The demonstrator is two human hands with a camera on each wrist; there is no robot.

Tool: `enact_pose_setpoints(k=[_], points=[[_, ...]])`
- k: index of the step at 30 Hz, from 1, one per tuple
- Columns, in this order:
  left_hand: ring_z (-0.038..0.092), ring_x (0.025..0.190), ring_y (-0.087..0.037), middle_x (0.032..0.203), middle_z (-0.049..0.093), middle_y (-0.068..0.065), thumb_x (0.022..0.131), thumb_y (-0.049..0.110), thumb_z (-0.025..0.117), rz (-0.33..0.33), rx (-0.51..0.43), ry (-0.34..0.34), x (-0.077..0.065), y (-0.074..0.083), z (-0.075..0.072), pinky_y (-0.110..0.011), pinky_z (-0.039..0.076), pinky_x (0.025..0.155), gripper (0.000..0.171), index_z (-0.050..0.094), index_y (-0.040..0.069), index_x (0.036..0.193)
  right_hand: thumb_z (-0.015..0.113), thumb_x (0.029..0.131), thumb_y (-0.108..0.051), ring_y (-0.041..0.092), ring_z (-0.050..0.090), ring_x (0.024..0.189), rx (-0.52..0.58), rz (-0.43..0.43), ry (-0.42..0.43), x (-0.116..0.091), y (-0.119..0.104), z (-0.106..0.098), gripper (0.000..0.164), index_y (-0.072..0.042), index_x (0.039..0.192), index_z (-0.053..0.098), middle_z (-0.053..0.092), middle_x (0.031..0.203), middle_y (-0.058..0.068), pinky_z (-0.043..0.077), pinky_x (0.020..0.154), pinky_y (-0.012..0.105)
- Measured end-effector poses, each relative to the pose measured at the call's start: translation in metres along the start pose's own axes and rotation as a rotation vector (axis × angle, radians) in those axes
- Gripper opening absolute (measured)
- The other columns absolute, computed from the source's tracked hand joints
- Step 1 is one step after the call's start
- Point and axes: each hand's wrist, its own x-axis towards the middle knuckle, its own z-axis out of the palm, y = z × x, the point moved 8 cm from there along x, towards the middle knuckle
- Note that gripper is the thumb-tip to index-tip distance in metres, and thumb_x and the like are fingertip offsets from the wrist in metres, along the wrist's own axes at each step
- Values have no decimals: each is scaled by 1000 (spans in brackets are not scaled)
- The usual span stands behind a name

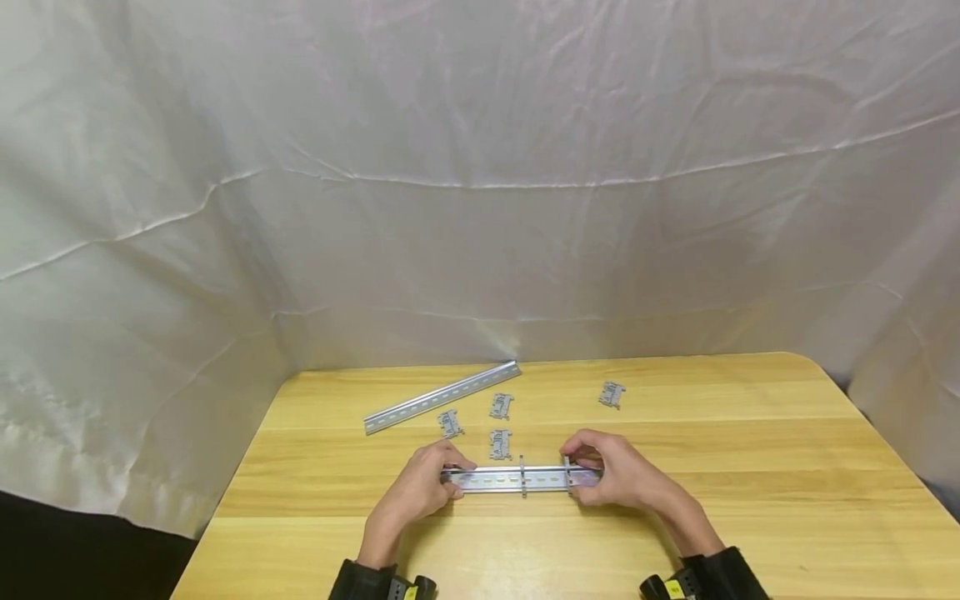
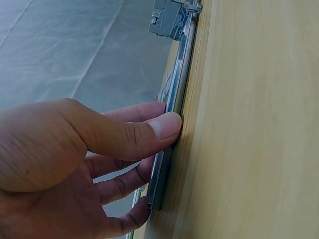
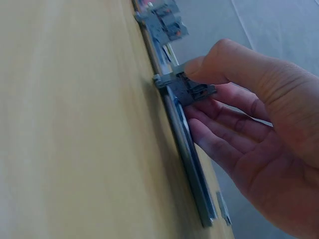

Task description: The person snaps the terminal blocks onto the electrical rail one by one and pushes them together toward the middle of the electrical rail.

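A slotted metal DIN rail [image 1: 491, 481] lies crosswise near the front of the table in the head view. Its left end is held by my left hand [image 1: 423, 483], thumb on the near edge and fingers at the far edge. Toward the right end, my right hand [image 1: 618, 473] pinches a grey terminal block [image 3: 187, 92] between thumb and fingers. This block stands upright across the rail, its foot at the near edge. Another grey terminal block [image 1: 522, 477] stands on the rail around its middle, between the two hands.
Behind the hands, several loose grey terminal blocks [image 1: 500, 444] lie flat on the wooden table [image 1: 720, 433], one of them [image 1: 612, 394] apart at the right. A second DIN rail [image 1: 442, 397] lies slanted at the back left. A pale cloth [image 1: 480, 250] hangs behind the table.
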Motion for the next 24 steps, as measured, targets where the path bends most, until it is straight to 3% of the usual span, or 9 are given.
enact_pose_setpoints(k=[14, 24], points=[[62, 96, -26, 101, 67, -4, 73, -7, 76, -1, -9, -4, -1, -1, 0, -47, 52, 86, 34, 77, 7, 104, 79, 66, 2, 26, 65, 102, -62, -56, 58, 14, -10, 21, 48, 2, 111, 62, 66, 110, 14, 55, 87, 40], [62, 97, -26, 101, 68, -3, 72, -8, 76, 14, -5, 9, 0, -2, 1, -47, 52, 86, 35, 77, 7, 104, 78, 66, 2, 26, 64, 105, -65, -53, 63, 20, -13, 27, 48, 2, 112, 62, 66, 111, 15, 54, 89, 40]])
